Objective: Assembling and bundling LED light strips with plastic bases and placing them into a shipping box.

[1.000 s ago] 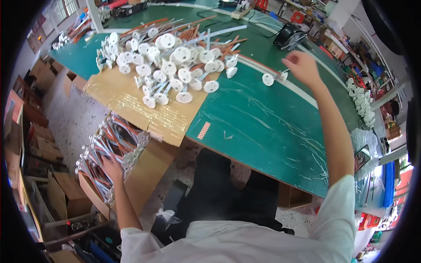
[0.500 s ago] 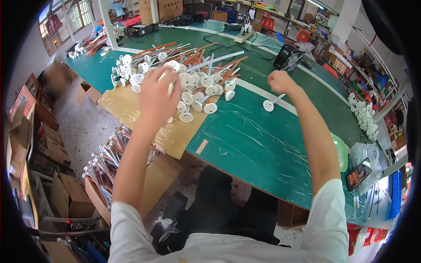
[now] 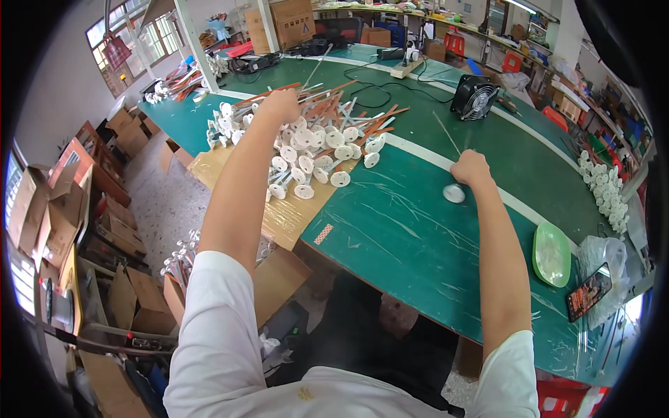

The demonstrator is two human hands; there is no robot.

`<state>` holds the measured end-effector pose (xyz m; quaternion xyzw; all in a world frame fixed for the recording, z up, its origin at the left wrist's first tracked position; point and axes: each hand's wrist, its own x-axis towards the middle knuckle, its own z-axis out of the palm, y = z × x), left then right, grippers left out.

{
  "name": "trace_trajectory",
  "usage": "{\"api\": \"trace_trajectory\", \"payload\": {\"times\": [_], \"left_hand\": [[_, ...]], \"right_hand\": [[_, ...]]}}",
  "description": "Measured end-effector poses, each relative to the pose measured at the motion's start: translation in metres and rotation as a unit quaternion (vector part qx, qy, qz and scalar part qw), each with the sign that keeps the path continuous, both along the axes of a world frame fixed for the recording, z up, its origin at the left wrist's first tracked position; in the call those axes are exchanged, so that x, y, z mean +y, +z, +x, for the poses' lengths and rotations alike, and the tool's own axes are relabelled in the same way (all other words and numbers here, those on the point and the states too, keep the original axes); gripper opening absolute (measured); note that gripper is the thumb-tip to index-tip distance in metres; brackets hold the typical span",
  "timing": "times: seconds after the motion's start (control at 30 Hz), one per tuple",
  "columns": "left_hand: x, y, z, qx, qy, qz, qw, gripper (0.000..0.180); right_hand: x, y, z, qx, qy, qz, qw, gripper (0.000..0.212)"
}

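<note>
My left hand (image 3: pixel 281 106) is closed above the far side of a heap of white round-headed strips (image 3: pixel 304 139). A thin strip (image 3: pixel 318 64) stands up from its fingers, slanting away to the right; the lower end is hidden. My right hand (image 3: pixel 472 168) is closed around a thin, pale strip with a round white head (image 3: pixel 454 193). That head hangs just below the fist, blurred, and the shaft points up and away to the left. Brown and silvery shafts in the heap fan out toward the far right.
The heap lies partly on tan cardboard (image 3: pixel 282 221) on the green table (image 3: pixel 390 230). To the right are a green tray (image 3: pixel 551 255), a phone (image 3: pixel 589 292) and a black fan (image 3: pixel 474 97). Open cartons (image 3: pixel 280 284) stand by the near left edge.
My left hand has moved from over the white heads to the heap's far side, and a strip now rises from it. My right hand still grips its strip, now more upright. The view has shifted.
</note>
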<state>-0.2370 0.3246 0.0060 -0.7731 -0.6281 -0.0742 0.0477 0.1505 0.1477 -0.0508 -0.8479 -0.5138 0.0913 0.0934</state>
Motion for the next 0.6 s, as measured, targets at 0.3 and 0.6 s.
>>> {"api": "trace_trajectory", "payload": {"times": [0.3,0.6], "left_hand": [[-0.015,0.045,0.004,0.122,-0.001,-0.032,0.992,0.035],[-0.039,0.105,-0.007,0.246,0.034,-0.013,0.968,0.028]], "right_hand": [[-0.013,0.031,-0.009,0.317,0.019,0.237,0.918,0.024],[-0.048,0.074,-0.029,0.389,0.112,0.31,0.86,0.012]]}}
